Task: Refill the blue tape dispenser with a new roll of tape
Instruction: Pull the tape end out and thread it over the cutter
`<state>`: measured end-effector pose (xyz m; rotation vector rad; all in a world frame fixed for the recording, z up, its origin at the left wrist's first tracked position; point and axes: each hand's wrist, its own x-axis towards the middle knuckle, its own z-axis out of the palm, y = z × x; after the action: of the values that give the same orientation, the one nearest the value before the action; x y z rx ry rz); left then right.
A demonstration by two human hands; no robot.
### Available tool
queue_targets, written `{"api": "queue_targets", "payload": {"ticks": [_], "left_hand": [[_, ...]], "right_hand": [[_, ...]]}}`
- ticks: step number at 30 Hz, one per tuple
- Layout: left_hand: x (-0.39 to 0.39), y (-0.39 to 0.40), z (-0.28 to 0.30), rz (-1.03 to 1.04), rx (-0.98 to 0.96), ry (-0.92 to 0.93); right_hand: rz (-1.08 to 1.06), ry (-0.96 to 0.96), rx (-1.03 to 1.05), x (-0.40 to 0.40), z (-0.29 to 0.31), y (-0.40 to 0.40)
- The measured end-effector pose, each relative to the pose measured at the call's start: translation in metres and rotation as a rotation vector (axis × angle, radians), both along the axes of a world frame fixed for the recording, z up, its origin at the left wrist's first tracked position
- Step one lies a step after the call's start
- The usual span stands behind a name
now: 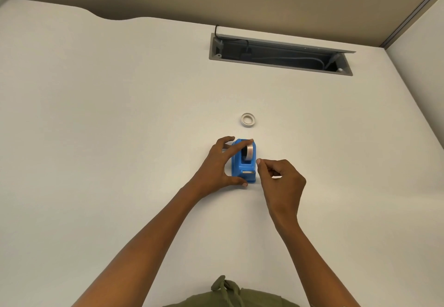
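Note:
The blue tape dispenser (242, 166) stands on the white desk (120, 138) with its cutter end towards me. A roll of tape (249, 153) sits in its cradle. My left hand (216, 165) wraps the dispenser from the left: thumb at its near corner, index finger laid over the top of the roll. My right hand (281, 177) hovers just right of the dispenser, thumb and index finger pinched together near its side; whether they hold a tape end is too small to tell. A white ring-shaped tape core (248, 119) lies flat on the desk just beyond the dispenser.
An open grey cable tray (281, 54) with black and grey cables is set into the desk at the back. Beige partition walls rise behind the desk and on the right. My green top with a drawstring shows at the bottom edge.

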<state>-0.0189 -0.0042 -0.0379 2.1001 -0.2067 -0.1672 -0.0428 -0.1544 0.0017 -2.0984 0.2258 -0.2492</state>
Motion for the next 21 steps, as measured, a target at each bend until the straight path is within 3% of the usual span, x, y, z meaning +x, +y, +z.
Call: {"api": "queue_targets", "payload": {"ticks": [11, 21], "left_hand": [[-0.003, -0.002, 0.002, 0.008, 0.011, -0.027], [-0.007, -0.004, -0.002, -0.036, 0.087, -0.123]], "right_hand": [[-0.018, 0.0, 0.045, -0.008, -0.004, 0.002], [0.063, -0.034, -0.104, -0.02, -0.013, 0.008]]}}
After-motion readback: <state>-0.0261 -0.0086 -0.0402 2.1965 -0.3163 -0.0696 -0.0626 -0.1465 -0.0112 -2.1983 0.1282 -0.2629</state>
